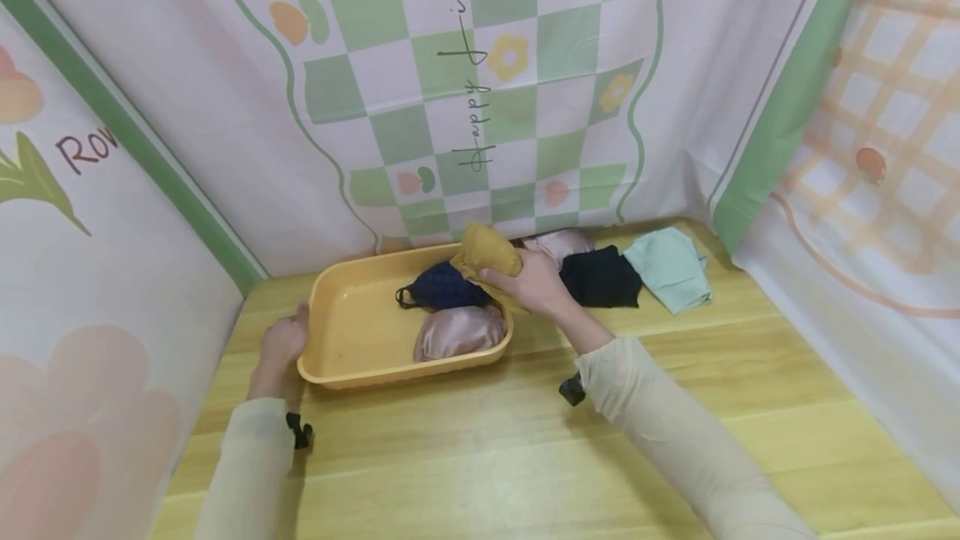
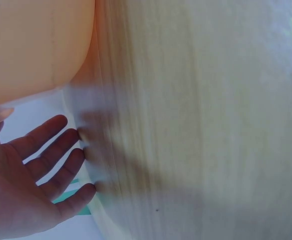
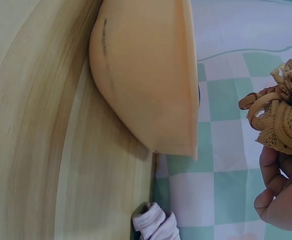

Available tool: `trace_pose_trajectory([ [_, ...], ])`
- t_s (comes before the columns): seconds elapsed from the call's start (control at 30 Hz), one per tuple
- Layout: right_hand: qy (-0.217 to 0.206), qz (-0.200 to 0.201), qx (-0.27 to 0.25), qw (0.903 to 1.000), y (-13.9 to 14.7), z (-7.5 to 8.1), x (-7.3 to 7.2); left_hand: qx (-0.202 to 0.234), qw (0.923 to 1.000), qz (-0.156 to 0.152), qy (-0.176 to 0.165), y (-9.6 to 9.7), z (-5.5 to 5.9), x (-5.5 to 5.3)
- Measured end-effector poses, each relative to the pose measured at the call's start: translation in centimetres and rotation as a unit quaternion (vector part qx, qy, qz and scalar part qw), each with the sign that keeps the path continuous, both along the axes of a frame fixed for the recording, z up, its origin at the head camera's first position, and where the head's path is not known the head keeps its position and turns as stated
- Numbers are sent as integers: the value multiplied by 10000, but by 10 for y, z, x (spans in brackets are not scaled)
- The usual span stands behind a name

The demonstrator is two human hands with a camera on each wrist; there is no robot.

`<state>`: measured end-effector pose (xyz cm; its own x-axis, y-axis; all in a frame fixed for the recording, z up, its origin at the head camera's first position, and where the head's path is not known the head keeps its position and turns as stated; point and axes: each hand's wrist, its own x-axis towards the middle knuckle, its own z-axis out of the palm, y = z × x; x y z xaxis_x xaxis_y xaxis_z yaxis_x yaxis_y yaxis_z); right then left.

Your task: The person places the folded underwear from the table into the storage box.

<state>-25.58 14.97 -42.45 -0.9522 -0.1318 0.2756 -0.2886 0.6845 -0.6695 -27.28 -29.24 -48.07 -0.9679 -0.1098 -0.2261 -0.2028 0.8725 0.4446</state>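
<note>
Over the right end of a yellow plastic basin (image 1: 360,315), my right hand (image 1: 536,282) grips a mustard lace bra (image 1: 487,252). Its lace and loose straps show above the fingers in the right wrist view, where the bra (image 3: 288,120) is well clear of the rim. A navy bra (image 1: 442,286) with a thin strap lies in the basin, beside a pink satin bra (image 1: 461,332). At the basin's left end is my left hand (image 1: 283,342), its thumb at the rim. The left wrist view shows the fingers (image 2: 55,155) of that hand spread and nearly straight below the rim.
Right of the basin, a pink satin garment (image 1: 558,244), a black folded cloth (image 1: 600,277) and a mint-green cloth (image 1: 670,269) lie in a row on the wooden table (image 1: 465,457). A checkered curtain (image 1: 510,132) hangs right behind. Fabric panels border both sides.
</note>
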Motion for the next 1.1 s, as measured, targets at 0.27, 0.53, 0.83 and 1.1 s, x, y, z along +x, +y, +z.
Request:
trace_pose_trajectory([
  [0.27,59,179,-49,9998,-9,-1,-1,-30,9999,-41,150,-2,-4,0],
  [0.53,-127,322,-139,9993,-19,0,0,-25,10000,-34,87,-1,-2,0],
  [0.83,-213,314,-174,9991,-32,2,0,8,10000,5,-10,-1,-1,-2],
  [1.1,-60,438,-129,9989,-42,4,1,6,10000,-2,38,-1,-2,-2],
])
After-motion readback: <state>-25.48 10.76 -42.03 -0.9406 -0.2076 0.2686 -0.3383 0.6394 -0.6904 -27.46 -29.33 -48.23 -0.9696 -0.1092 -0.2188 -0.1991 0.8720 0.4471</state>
